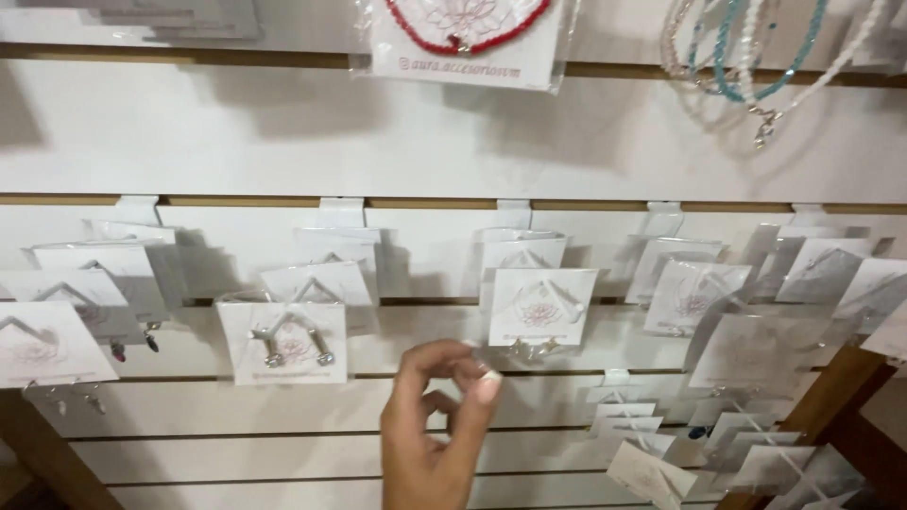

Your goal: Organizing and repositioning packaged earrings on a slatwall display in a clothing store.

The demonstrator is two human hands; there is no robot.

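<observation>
Hand (436,430): only one in view, raised from the bottom edge toward the display wall; which of the two, left or right, not clear from the frame.
Fingers (487,385): curled narrow, thumb and forefinger tips drawn close in a pinch; whether anything small was held between them, cannot tell.
Earring card (541,308): white, in a clear sleeve, hung on a hook just above and slightly right of the fingertips; small silver earrings dangled at its lower edge, just beside the fingertips, contact not certain.
Second card (288,342): up and to the left of the fingers, well apart, with two silver drop earrings on it.
Cards further left (42,345): several stacked rows, far left of the fingers, some with dark drops.
Cards to the right (694,295): overlapping sleeves right of the fingers, more below them toward the lower right.
Slat wall (283,142): white panels with brown grooves, behind everything.
Red necklace card (463,38): high above the fingers.
Beaded necklaces (746,57): hung up and right, turquoise and pale.
</observation>
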